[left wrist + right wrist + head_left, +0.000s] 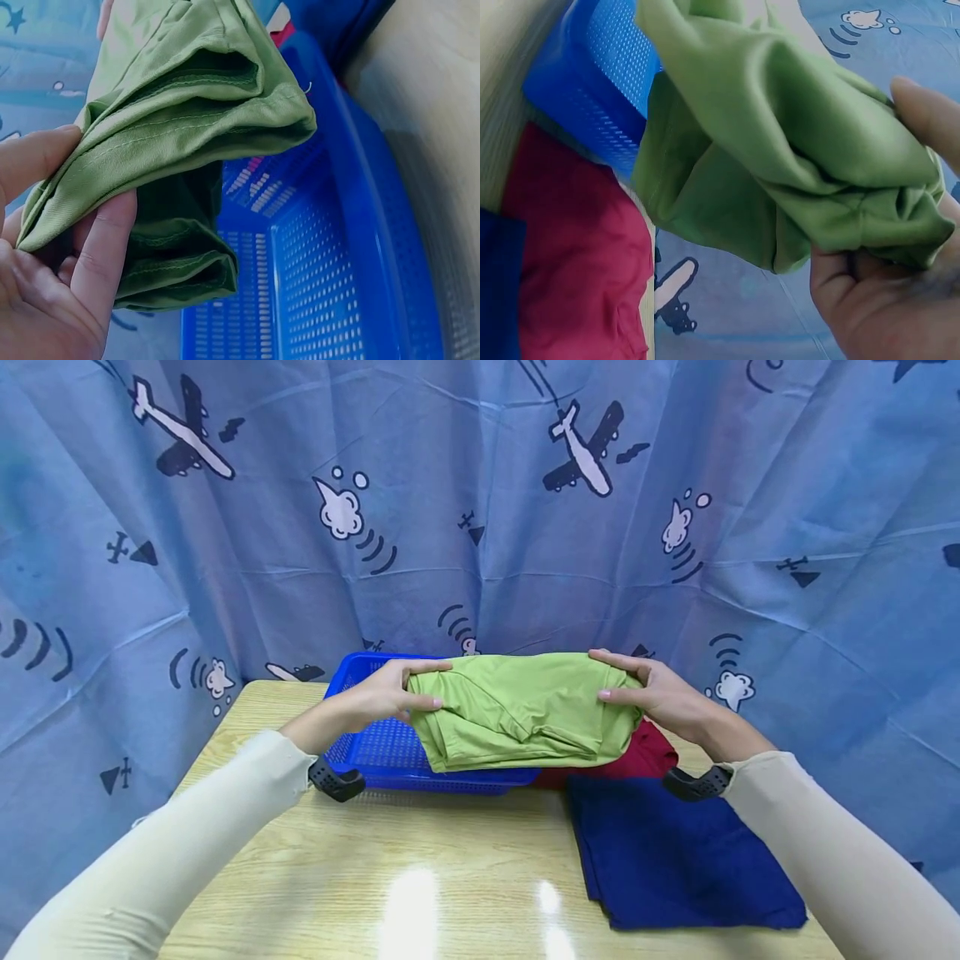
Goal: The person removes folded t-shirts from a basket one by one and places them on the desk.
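A light-green folded garment (525, 710) is held up in the air, stretched between both hands; its exact kind does not show. My left hand (386, 689) pinches its left end, thumb in front and fingers behind. In the left wrist view, stitched hems (172, 127) of the folded layers hang loosely beside that hand. At the other end, my right hand (667, 693) grips the bunched cloth between thumb and fingers. Below and behind the garment stands a blue perforated plastic basket (390, 747), partly hidden by the cloth.
To the right of the basket lies a red cloth (585, 247), half covered in the head view. In front of it is a folded dark-blue cloth (682, 860) on the wooden table (360, 877). A blue curtain (480, 510) with printed planes hangs behind the table.
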Available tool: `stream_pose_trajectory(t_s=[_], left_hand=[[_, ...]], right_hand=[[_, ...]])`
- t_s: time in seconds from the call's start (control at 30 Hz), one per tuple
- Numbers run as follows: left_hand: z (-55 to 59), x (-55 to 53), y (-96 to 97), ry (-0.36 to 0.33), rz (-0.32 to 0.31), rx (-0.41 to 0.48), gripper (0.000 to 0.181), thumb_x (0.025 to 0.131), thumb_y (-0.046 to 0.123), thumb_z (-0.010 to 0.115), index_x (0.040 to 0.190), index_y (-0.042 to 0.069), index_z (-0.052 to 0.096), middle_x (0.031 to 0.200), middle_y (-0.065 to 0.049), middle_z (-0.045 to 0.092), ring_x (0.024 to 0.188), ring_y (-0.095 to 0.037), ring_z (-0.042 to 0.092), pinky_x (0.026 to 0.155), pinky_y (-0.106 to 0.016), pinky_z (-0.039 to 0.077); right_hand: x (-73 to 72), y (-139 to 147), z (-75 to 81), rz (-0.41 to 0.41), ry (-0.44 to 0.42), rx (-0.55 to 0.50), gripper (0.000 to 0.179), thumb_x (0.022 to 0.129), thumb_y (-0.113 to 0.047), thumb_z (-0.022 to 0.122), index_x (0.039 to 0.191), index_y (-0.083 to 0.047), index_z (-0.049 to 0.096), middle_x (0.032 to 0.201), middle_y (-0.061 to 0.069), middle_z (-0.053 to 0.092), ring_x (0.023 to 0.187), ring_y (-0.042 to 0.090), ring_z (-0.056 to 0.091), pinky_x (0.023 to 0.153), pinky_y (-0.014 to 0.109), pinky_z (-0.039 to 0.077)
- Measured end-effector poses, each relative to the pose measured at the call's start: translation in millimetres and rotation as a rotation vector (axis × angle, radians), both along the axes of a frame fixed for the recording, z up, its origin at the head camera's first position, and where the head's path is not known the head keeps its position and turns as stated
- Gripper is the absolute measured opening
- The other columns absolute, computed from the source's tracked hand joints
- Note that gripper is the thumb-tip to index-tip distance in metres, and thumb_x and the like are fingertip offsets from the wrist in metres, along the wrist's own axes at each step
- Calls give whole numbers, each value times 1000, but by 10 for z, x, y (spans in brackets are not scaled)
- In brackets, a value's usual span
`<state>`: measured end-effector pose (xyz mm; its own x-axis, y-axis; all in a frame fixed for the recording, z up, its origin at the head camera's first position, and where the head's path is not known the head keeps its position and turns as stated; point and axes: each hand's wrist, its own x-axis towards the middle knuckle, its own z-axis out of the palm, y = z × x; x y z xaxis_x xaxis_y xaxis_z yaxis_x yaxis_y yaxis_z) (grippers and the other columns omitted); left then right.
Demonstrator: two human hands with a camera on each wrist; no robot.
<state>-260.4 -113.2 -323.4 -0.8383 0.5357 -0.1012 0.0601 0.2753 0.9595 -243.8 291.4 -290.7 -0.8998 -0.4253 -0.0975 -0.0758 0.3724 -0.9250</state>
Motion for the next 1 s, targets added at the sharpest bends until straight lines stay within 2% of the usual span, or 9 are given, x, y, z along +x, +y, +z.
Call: stream_pose_trajectory(t_s=[0.07, 0.17, 0.23, 0.27, 0.37, 0.47, 0.53, 0.77, 1.0], left_hand=[[1, 20, 50, -13, -2, 10, 68, 95, 4, 68, 155, 20, 43, 105, -6, 73, 78, -17, 73, 78, -41, 63], [-1, 43, 125, -17, -17, 5, 68, 94, 4, 68, 155, 21, 43, 111, -13, 72, 80, -19, 74, 79, -43, 63], [-2, 57, 168, -6, -29, -1, 69, 94, 5, 69, 156, 21, 42, 112, -15, 71, 79, -19, 74, 78, -43, 63], [-4, 65, 186, -1, -34, -5, 70, 94, 5, 69, 156, 21, 42, 112, -15, 72, 79, -19, 73, 78, -42, 63], [-23, 85, 244, -2, -53, 2, 71, 93, 5, 69, 157, 20, 40, 112, -17, 72, 79, -18, 73, 77, -41, 63], [-50, 109, 302, -22, -67, 10, 73, 93, 3, 69, 157, 20, 39, 113, -18, 73, 78, -19, 74, 77, -42, 63], [-72, 128, 338, -31, -75, 13, 73, 93, 3, 69, 157, 20, 39, 113, -20, 73, 78, -19, 74, 77, -42, 63], [-143, 201, 450, -52, -112, 21, 72, 93, 2, 69, 157, 19, 39, 124, -24, 69, 81, -19, 74, 78, -43, 63], [-257, 276, 589, -84, -170, 45, 69, 94, 2, 68, 156, 18, 41, 119, -22, 71, 84, -17, 74, 80, -42, 63]], right_hand=[[38, 49, 7, -1, 0, 6, 72, 99, -15, 65, 161, -14, 27, 141, -6, 56, 109, 0, 66, 87, 22, 58], [100, 132, 16, -9, 4, 25, 71, 100, -14, 64, 161, -14, 27, 159, 8, 38, 110, -2, 64, 87, 21, 58], [145, 188, 20, -15, 12, 38, 70, 100, -14, 63, 161, -14, 28, 165, 11, 28, 111, -4, 64, 87, 21, 58], [168, 215, 20, -17, 21, 48, 70, 100, -14, 63, 161, -13, 28, 165, 7, 28, 111, -4, 64, 86, 21, 58], [238, 288, 12, -29, 38, 59, 69, 100, -14, 63, 160, -12, 30, 151, -4, 49, 107, -1, 66, 84, 23, 59], [293, 358, -11, -28, 55, 80, 68, 101, -15, 63, 160, -12, 30, 134, -22, 57, 108, -1, 66, 84, 24, 59], [322, 400, -28, -27, 60, 92, 68, 101, -16, 62, 160, -13, 30, 130, -25, 58, 110, -2, 66, 85, 23, 59], [428, 563, -89, -15, 67, 120, 66, 102, -15, 60, 161, -17, 29, 138, -29, 50, 114, -5, 64, 85, 23, 58], [557, 752, -172, 15, 74, 105, 64, 103, -8, 55, 161, -12, 27, 132, -29, 60, 110, 2, 69, 83, 27, 60]])
